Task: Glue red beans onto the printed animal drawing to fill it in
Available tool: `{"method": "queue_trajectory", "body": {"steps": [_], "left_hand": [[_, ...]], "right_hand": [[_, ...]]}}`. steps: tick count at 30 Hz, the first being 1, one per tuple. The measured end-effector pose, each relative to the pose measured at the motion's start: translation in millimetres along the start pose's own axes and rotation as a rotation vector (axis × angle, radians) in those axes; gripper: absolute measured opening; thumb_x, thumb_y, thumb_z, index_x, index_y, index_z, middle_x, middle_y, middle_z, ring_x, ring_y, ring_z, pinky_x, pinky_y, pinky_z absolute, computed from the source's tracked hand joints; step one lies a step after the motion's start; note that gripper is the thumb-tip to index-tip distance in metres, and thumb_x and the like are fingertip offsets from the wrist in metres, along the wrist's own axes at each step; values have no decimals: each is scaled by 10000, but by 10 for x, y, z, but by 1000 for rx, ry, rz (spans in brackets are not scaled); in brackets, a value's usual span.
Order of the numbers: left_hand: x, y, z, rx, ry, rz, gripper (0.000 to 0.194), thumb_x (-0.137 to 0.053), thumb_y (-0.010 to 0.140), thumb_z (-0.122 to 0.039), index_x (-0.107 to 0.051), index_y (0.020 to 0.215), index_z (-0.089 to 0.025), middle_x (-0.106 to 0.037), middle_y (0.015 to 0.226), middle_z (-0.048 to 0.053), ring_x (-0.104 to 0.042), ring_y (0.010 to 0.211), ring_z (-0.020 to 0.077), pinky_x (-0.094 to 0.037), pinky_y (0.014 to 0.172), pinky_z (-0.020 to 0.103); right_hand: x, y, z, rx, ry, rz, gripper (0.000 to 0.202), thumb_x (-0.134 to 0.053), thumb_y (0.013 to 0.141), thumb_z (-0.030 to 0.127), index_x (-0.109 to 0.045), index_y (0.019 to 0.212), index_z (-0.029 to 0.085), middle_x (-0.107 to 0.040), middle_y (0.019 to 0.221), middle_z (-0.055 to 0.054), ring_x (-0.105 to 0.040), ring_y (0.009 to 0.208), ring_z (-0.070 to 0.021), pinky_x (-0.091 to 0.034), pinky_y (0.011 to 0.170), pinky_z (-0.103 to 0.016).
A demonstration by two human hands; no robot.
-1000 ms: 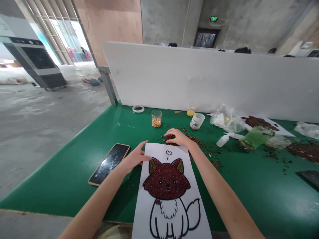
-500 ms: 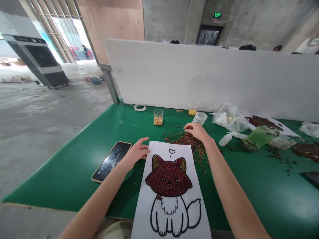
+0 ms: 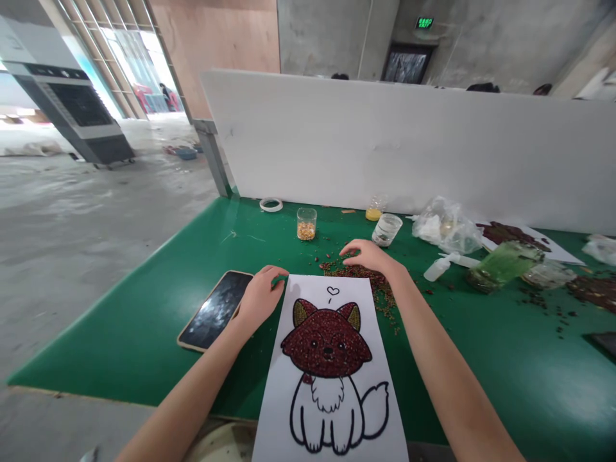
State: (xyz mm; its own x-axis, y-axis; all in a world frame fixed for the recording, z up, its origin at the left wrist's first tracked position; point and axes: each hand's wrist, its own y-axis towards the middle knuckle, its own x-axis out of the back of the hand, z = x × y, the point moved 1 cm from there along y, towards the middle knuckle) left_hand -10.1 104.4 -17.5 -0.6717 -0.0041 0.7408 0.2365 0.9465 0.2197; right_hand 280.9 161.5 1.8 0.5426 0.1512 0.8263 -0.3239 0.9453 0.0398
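Note:
A fox drawing [image 3: 332,410] on white paper lies in front of me; its head is covered with dark red beans and its inner ears with yellowish-green ones. By the sheet's top left corner is my left hand [image 3: 262,296], fingers bent and apart, index fingertip at or near the paper edge; whether it touches I cannot tell. Over the loose pile of red and green beans [image 3: 385,296] hovers my right hand [image 3: 370,256], its fingers spread with nothing visible between them. Part of the pile is hidden beneath that hand.
A phone [image 3: 214,313] lies left of the drawing. Behind stand a cup of corn kernels [image 3: 307,230], a tilted clear cup [image 3: 386,230] and a tape roll [image 3: 271,205]. A glue bottle [image 3: 437,269], plastic bag [image 3: 447,226] and green jar [image 3: 503,268] sit right. A white partition [image 3: 385,141] bounds the table.
My right hand has shifted left across the beans, and its fingers have parted. My left hand has curled its fingers somewhat beside the paper's corner. The drawing stays in place.

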Motion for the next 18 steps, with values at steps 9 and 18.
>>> {"method": "queue_trajectory", "body": {"steps": [9,18], "left_hand": [[-77,-15,30,-146,131,100,417,-392,800,-76,-660,1082,-227,-602,1230,28,-420,1231,247,-323,1048,436],[-202,-81,46,-272,94,350,596,-355,798,-8,-539,1248,-352,-456,1390,-60,-225,1373,272,-185,1083,530]], "right_hand": [[-118,45,55,-69,-35,32,91,-594,754,175,-684,762,190,-693,844,-43,-618,758,-162,-446,687,-261],[-88,11,93,-66,16,218,91,-696,651,214,-680,739,199,-694,728,-4,-626,646,-141,-437,555,-213]]}}
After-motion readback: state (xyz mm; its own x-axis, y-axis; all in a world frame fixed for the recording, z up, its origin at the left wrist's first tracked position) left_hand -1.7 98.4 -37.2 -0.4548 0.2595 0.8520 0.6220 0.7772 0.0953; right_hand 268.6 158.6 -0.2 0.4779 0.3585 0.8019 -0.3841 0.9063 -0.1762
